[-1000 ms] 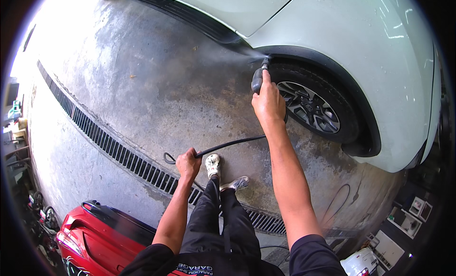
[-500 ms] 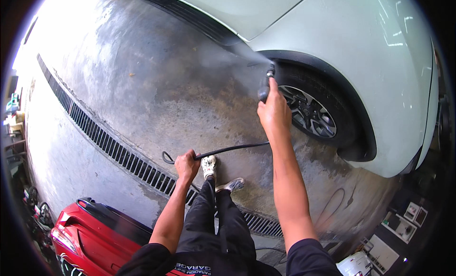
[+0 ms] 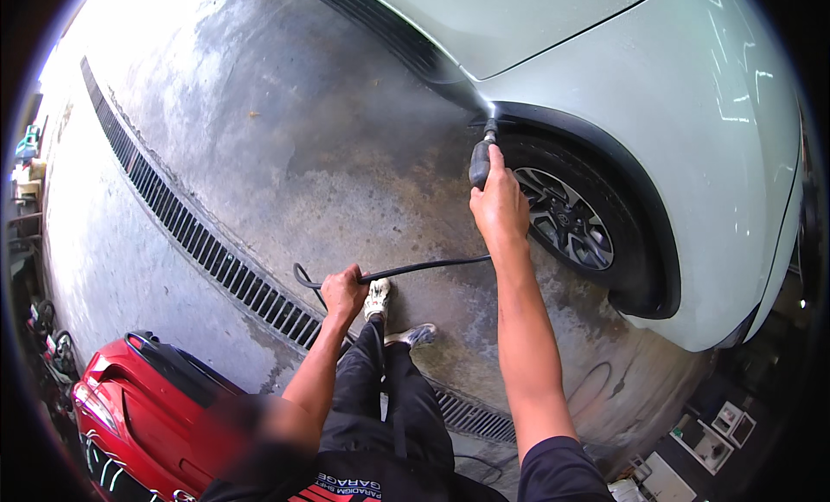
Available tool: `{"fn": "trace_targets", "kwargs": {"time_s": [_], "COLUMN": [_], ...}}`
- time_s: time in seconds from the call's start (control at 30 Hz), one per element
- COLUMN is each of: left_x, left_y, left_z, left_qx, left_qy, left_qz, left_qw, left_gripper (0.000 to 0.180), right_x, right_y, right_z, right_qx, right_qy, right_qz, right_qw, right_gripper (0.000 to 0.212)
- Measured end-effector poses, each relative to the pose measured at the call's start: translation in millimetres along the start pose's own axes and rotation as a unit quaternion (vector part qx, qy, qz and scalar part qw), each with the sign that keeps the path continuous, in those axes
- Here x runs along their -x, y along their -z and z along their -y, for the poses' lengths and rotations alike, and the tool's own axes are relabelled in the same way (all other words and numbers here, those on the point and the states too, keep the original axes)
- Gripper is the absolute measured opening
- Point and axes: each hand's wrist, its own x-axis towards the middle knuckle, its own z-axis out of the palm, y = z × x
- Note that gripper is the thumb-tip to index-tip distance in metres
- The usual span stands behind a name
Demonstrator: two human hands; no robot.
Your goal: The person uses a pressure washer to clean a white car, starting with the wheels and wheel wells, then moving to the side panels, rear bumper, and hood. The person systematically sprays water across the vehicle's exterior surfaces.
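Observation:
My right hand point(image 3: 501, 210) is closed round a dark pressure-washer gun point(image 3: 481, 163), its nozzle up by the front edge of the wheel arch point(image 3: 562, 121). White spray leaves the nozzle toward the lower body panel of the pale car point(image 3: 692, 156). Beneath the arch is the wheel point(image 3: 566, 217), with a black tyre and a spoked rim, just right of the gun. My left hand point(image 3: 344, 291) grips the black hose point(image 3: 424, 267), which runs across to my right wrist and loops on the left hand's far side. My right palm hides the gun's grip and trigger.
A slotted drain grate point(image 3: 207, 251) crosses the wet concrete floor point(image 3: 346, 173) diagonally, passing behind my feet. At the lower left stands a red car point(image 3: 147, 415). A thin hose point(image 3: 596, 383) lies at right, near shelves and white boxes point(image 3: 713, 446).
The spray has swung from pointing left to pointing up at the car's lower panel. The gun has tilted more upright. My view has shifted slightly; both hands keep their holds.

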Motion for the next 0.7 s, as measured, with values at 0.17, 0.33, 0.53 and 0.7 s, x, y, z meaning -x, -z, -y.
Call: {"fn": "trace_targets", "kwargs": {"time_s": [0.17, 0.33, 0.53, 0.7], "left_x": [4, 0, -6, -8], "left_y": [5, 6, -2, -4], "left_z": [8, -2, -9, -10], "left_qx": [0.013, 0.043, 0.047, 0.026], "left_qy": [-0.010, -0.030, -0.039, -0.034], "left_qz": [0.011, -0.003, 0.000, 0.006], "left_qw": [1.000, 0.999, 0.998, 0.999], "left_gripper": [0.034, 0.032, 0.031, 0.031], "right_x": [-1, -4, -9, -13], "right_y": [-6, 4, 7, 5], "right_z": [1, -2, -1, -4], "right_qx": [0.002, 0.013, 0.027, 0.032], "right_qy": [-0.023, -0.027, -0.034, -0.028], "right_qz": [-0.011, -0.033, -0.030, -0.027], "right_qw": [1.000, 0.999, 0.999, 0.999], "right_gripper": [0.074, 0.072, 0.073, 0.072]}}
